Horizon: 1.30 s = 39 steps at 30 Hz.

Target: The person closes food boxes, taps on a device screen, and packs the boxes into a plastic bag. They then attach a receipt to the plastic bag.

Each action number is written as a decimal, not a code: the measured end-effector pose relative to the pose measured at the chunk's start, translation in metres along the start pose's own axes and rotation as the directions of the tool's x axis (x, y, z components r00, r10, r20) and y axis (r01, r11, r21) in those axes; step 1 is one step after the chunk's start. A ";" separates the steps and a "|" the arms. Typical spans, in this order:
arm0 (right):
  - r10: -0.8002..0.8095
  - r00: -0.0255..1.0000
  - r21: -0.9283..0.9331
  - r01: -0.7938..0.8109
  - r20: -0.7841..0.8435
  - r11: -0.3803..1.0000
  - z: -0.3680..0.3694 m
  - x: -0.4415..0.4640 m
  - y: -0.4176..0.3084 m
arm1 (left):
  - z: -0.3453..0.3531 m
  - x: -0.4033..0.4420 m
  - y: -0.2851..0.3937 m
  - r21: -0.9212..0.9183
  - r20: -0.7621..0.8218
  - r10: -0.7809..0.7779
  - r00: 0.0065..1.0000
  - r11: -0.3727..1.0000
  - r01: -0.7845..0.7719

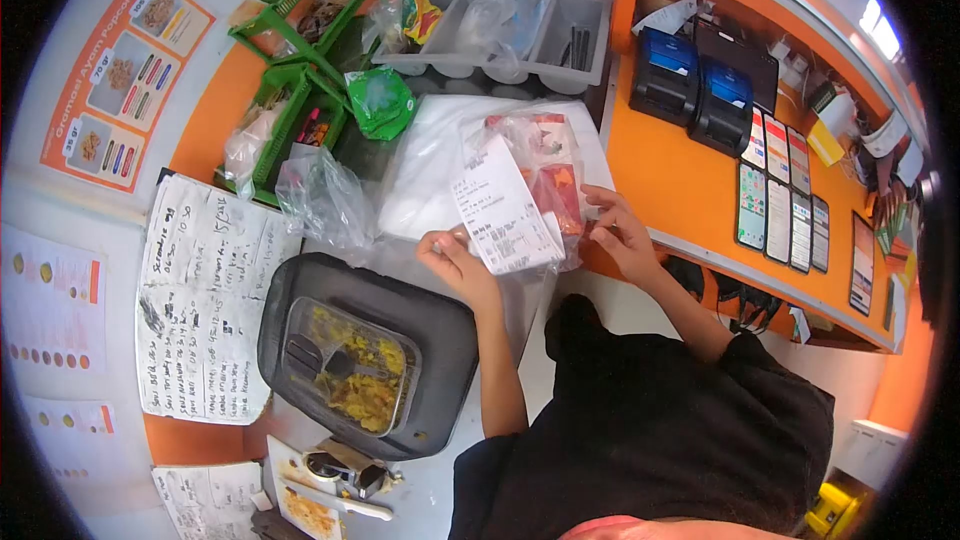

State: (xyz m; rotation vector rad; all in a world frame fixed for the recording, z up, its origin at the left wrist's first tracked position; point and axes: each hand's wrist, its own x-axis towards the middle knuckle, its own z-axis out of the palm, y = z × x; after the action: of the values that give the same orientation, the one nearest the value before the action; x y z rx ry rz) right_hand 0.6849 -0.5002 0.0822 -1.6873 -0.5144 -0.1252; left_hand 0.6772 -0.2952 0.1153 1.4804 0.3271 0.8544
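A clear plastic bag [568, 246] with red-and-white packaging [556, 190] inside lies at the front edge of a white plastic stack. Over its left part lies a printed white receipt [508, 212], slightly tilted. My left hand [458, 262] is closed at the receipt's lower left edge, its fingers curled; what they grip, if anything, is too small to make out. On the other side, my right hand [622, 236] is open beside the bag's right edge, thumb and fingers apart. Whether its fingertips touch the plastic I cannot tell.
Left of me stands a black bin [340, 340] with a clear-lidded container of yellow food [365, 365]. A knife [345, 505] lies near it. Green baskets [300, 30] and a grey divided tray [500, 35] stand behind. Several phones [778, 215] and black printers [722, 100] occupy the orange counter.
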 end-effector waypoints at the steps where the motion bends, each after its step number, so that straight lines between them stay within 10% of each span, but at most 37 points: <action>1: -0.026 1.000 -0.007 0.026 -0.010 1.000 0.000 -0.002 -0.003 | -0.002 -0.002 0.008 -0.011 0.018 -0.051 0.999 0.999 0.051; 5: 0.211 0.977 0.408 -0.207 0.035 0.889 -0.003 -0.013 -0.021 | -0.004 -0.013 0.020 -0.214 0.136 -0.153 0.979 0.960 0.180; 16: 0.010 0.977 0.792 -0.181 0.215 0.583 0.016 -0.006 -0.049 | -0.012 -0.017 0.017 -0.502 0.488 -0.291 0.823 0.678 0.538; 20: 0.043 0.936 0.700 -0.291 0.349 0.652 0.031 -0.013 -0.061 | -0.042 -0.031 0.011 -0.508 0.423 -0.453 0.785 0.599 0.619; 23: 0.100 0.884 0.620 -0.396 0.456 0.677 0.041 -0.027 -0.065 | -0.071 -0.052 0.011 -0.560 0.407 -0.293 0.865 0.668 0.490; 26: 0.048 0.891 0.385 -0.243 0.452 0.890 0.039 -0.043 -0.042 | -0.084 -0.066 0.019 -0.610 0.290 -0.429 0.855 0.606 0.511; 33: 0.048 0.963 0.718 -0.230 0.264 0.657 0.030 -0.036 -0.046 | -0.085 -0.055 -0.001 -0.536 0.457 -0.224 0.861 0.702 0.468; 34: 0.010 0.964 0.758 -0.214 0.264 0.616 0.031 -0.032 -0.054 | -0.079 -0.049 -0.008 -0.433 0.379 -0.478 0.792 0.665 0.608; 39: 0.043 0.956 0.642 -0.229 0.292 0.732 0.036 -0.025 -0.055 | -0.057 -0.042 0.001 -0.525 0.543 -0.464 0.700 0.463 0.714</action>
State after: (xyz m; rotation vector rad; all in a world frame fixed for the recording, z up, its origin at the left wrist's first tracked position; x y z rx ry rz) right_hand 0.6334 -0.4672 0.1168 -1.0123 -0.5418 0.3670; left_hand 0.6094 -0.2819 0.0974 0.6346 0.2032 0.0748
